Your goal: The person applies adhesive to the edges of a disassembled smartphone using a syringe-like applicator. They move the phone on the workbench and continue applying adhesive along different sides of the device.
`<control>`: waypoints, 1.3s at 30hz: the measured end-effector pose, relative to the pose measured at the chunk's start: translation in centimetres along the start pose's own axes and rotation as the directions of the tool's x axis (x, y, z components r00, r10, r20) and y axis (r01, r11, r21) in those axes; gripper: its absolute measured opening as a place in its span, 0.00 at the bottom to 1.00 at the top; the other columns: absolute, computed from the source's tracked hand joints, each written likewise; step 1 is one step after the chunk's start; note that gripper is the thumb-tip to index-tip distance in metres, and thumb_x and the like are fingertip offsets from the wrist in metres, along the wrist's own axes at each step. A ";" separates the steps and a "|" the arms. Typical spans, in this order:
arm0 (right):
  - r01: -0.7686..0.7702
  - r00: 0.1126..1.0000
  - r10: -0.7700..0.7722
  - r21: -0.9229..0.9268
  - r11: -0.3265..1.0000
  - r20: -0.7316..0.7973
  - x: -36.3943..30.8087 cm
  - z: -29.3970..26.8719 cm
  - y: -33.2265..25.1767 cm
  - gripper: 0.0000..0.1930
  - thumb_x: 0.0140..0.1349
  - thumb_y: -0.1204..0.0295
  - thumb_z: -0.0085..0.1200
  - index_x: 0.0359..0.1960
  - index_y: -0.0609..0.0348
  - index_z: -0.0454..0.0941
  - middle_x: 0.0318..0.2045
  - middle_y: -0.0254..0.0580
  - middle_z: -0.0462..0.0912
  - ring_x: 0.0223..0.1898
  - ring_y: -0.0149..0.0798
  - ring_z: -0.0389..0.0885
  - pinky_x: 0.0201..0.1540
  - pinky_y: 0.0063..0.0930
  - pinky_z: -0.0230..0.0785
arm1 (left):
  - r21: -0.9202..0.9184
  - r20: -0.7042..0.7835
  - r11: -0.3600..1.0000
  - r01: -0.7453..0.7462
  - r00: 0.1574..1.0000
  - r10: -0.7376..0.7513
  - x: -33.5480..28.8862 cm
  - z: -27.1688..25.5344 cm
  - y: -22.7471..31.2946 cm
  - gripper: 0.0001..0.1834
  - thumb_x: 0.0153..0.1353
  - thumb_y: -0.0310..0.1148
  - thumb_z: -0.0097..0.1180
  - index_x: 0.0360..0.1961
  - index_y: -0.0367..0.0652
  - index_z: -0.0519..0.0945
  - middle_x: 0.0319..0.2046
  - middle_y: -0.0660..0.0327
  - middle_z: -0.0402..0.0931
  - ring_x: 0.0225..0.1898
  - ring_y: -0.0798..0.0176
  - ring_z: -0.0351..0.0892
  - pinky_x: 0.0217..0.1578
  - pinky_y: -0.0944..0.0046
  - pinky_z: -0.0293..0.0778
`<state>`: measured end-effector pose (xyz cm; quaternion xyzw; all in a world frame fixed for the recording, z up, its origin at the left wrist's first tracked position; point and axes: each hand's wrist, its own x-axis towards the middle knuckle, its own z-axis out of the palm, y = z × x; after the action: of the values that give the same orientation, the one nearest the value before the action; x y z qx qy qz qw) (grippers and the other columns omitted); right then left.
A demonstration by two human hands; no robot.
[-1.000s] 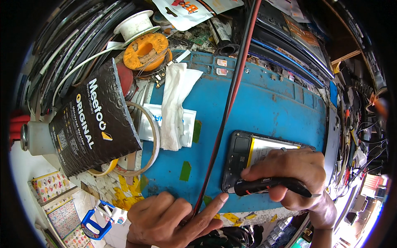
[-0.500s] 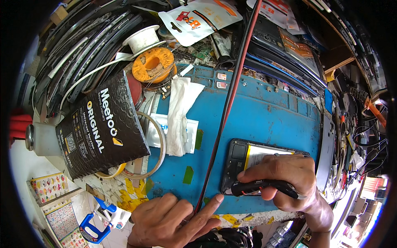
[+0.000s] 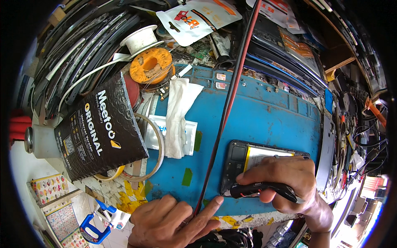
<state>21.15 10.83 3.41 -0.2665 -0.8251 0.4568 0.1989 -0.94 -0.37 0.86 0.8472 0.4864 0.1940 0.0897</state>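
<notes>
A smartphone without its back cover [image 3: 236,165] lies on the blue mat, with its pale, yellow-edged battery [image 3: 258,152] exposed. My right hand [image 3: 285,177] lies over the phone's near right part and hides much of it. In its closed fingers is a black-handled tool [image 3: 248,190] with red marks; what kind it is I cannot tell. At the mat's near edge rests my left hand [image 3: 173,221], its index finger stretched toward the phone's lower left corner, apart from it. Its other fingers are loosely bent. A black and red cable pair [image 3: 225,109] runs down and disappears behind this hand.
On the left stand a black padded pouch [image 3: 101,132], tape rings [image 3: 160,155], an orange spool [image 3: 151,66] and a white spool [image 3: 139,40]. White tissue [image 3: 176,120] lies over a sachet [image 3: 191,136] on the blue mat [image 3: 264,115]. Stacked phone parts [image 3: 285,62] line the back.
The view has shifted very slightly, so the pouch and spools sit a little farther left. Both hands, the tool and the phone keep practically the same places.
</notes>
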 end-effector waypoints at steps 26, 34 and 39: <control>0.005 1.000 -0.005 0.001 1.000 -0.030 -0.1 0.2 0.1 0.17 0.50 0.74 0.59 0.42 0.66 0.78 0.33 0.46 0.83 0.34 0.41 0.84 0.38 0.30 0.77 | 0.016 -0.073 1.000 0.026 0.997 -0.025 -0.3 0.6 0.1 0.19 0.61 0.50 0.53 0.48 0.55 0.82 0.15 0.71 0.47 0.16 0.70 0.51 0.17 0.68 0.52; 0.013 0.999 -0.013 0.007 1.000 -0.046 0.0 0.1 0.2 0.17 0.50 0.74 0.58 0.42 0.69 0.77 0.32 0.48 0.82 0.33 0.42 0.83 0.37 0.30 0.76 | 0.018 -0.087 0.997 0.080 0.993 -0.078 -0.4 0.8 0.5 0.18 0.61 0.51 0.52 0.46 0.57 0.84 0.16 0.71 0.46 0.16 0.69 0.51 0.17 0.68 0.51; 0.051 0.985 -0.049 0.010 0.999 -0.163 0.2 1.1 0.7 0.21 0.61 0.58 0.51 0.33 0.69 0.79 0.26 0.48 0.83 0.25 0.42 0.84 0.28 0.29 0.77 | 0.008 -0.104 0.997 0.074 0.992 -0.073 -0.3 0.9 0.4 0.18 0.60 0.51 0.53 0.44 0.56 0.84 0.16 0.71 0.46 0.16 0.69 0.52 0.16 0.68 0.51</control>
<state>20.58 10.54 2.33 -0.2808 -0.8094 0.4341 0.2787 -0.41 -0.83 0.05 0.8180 0.5225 0.2312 0.0663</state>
